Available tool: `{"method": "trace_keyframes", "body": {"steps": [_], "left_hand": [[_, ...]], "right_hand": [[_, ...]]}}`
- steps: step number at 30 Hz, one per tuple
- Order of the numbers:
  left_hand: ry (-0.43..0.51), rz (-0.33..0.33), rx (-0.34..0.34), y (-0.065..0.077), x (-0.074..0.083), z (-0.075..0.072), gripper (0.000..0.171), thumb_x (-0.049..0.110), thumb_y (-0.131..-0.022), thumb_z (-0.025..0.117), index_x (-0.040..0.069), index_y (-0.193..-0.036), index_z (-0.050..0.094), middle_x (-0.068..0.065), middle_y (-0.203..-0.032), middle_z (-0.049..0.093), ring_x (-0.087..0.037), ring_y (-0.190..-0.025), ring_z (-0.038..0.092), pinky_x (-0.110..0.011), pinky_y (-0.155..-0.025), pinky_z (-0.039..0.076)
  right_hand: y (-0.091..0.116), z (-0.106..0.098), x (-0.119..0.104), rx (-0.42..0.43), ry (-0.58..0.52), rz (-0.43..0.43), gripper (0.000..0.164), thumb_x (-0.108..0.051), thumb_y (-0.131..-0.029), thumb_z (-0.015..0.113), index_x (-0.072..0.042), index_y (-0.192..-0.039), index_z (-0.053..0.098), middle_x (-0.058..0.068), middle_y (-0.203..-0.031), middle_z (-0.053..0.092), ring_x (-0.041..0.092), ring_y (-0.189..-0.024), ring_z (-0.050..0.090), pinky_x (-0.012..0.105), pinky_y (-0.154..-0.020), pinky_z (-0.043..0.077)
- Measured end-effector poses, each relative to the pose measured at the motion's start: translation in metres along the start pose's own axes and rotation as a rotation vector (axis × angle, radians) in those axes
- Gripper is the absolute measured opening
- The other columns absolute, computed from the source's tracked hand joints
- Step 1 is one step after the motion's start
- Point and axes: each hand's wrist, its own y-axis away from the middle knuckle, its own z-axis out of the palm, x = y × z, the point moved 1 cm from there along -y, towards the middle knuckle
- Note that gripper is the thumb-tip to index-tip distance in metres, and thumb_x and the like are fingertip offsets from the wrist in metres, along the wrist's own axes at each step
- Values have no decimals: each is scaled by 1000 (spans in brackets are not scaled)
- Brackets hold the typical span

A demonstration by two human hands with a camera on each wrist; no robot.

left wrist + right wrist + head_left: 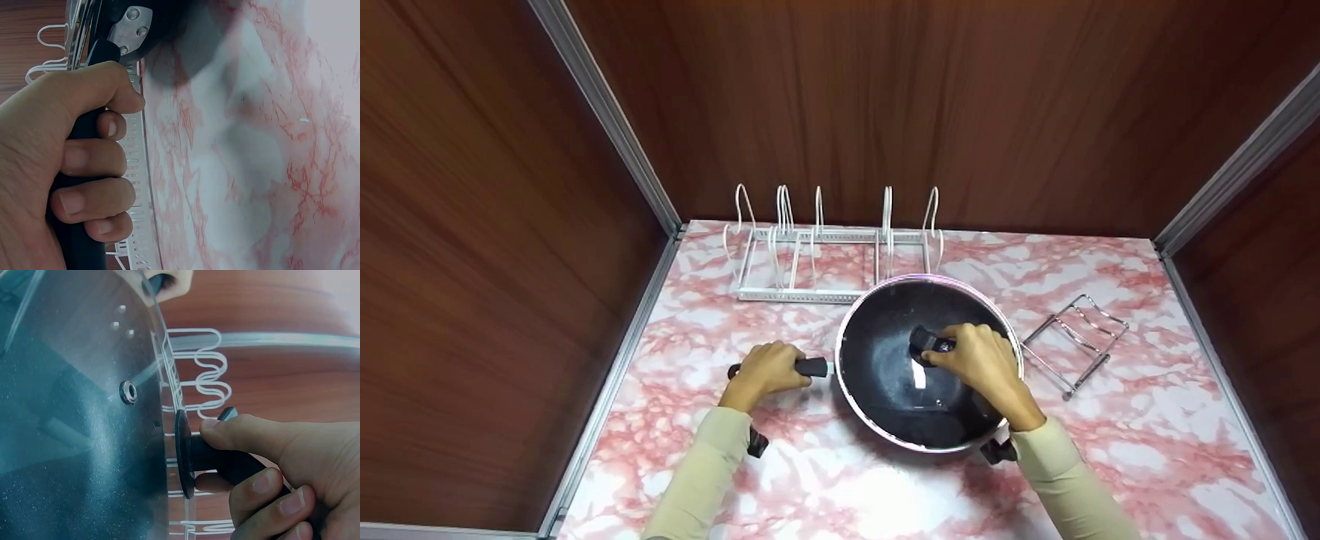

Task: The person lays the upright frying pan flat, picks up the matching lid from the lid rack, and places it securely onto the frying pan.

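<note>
A dark deep pan (pixel 163 25) stands in the middle of the head view, covered by a round clear glass lid (pixel 881 397) with a shiny rim. My left hand (pixel 769 367) grips the pan's long black handle (pixel 811 367), fingers wrapped around it in the left wrist view. On top of the lid, my right hand (pixel 979 356) holds the black lid handle (pixel 924 341), with the thumb along it and the fingers curled beneath. Through the glass, the right wrist view shows the pan's dark inside, its rivets and a small vent ring (pixel 129 392) in the lid.
Behind the pan, a white wire rack (pixel 802 296) with tall looped dividers stands near the brown back wall (pixel 840 112). To the right lies a small chrome wire stand (pixel 1072 349). Brown panels with metal edging enclose the red-and-white marbled table (pixel 1110 465) left and right.
</note>
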Motion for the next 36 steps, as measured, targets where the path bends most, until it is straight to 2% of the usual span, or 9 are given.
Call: {"method": "trace_keyframes", "body": {"steps": [5, 9, 17, 26, 36], "left_hand": [[6, 1, 0, 1, 0, 1, 23, 39, -79, 83, 17, -79, 75, -3, -79, 70, -24, -72, 61, -47, -73, 52], [12, 3, 2, 1, 0, 1, 23, 39, -78, 83, 19, -75, 72, 0, -75, 67, -22, -69, 57, -45, -70, 50], [9, 10, 14, 1, 0, 2, 23, 39, -78, 84, 18, -77, 74, -1, -77, 70, -22, -69, 59, -45, -69, 51], [13, 12, -2, -1, 0, 1, 24, 41, -79, 83, 18, -78, 75, -1, -77, 70, -21, -69, 59, -45, -71, 51], [-1, 3, -4, 0, 0, 0, 25, 40, -79, 83, 18, -77, 73, -1, -77, 69, -22, -70, 58, -47, -72, 52]], "right_hand": [[0, 1, 0, -7, 10, 12, 35, -43, -79, 90, -18, -103, 85, 16, -84, 77, 40, -73, 74, 52, -54, 49], [-1, 2, 1, -14, 13, 17, 36, -43, -80, 90, -17, -104, 84, 19, -87, 78, 44, -77, 75, 54, -55, 50], [-3, 4, 2, -40, 11, 24, 32, -44, -79, 90, -20, -99, 85, 11, -82, 76, 35, -73, 72, 50, -55, 48], [-6, 3, 2, -84, 2, 42, 39, -48, -80, 89, -19, -106, 84, 11, -89, 78, 30, -74, 70, 48, -58, 50], [-7, 3, 2, -112, 1, 48, 34, -47, -81, 89, -20, -102, 84, 12, -89, 77, 32, -78, 71, 52, -61, 51]]}}
